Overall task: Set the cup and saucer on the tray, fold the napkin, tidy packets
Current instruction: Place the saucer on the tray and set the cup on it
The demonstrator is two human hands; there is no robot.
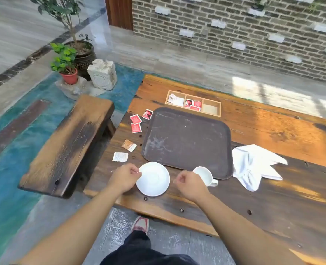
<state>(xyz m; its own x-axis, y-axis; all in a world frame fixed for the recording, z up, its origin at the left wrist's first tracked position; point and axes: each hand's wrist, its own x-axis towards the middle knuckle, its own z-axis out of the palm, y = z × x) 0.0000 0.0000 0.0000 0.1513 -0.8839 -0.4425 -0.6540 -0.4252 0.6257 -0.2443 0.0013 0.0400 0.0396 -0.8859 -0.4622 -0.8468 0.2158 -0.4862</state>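
A white saucer (154,179) lies on the wooden table (273,188) just in front of the dark brown tray (187,138). My left hand (125,177) pinches the saucer's left rim. A white cup (205,175) stands at the tray's near edge, handle to the right. My right hand (190,185) hovers beside the cup with fingers curled, holding nothing. A crumpled white napkin (254,165) lies right of the tray. Red packets (136,123), an orange packet (128,145) and a white packet (120,156) lie loose left of the tray.
A wooden organizer box (212,108) with three compartments stands behind the tray, holding white and red packets in two of them. A wooden bench (66,146) sits left of the table. Potted plants (68,60) and a stone block (103,73) stand beyond it.
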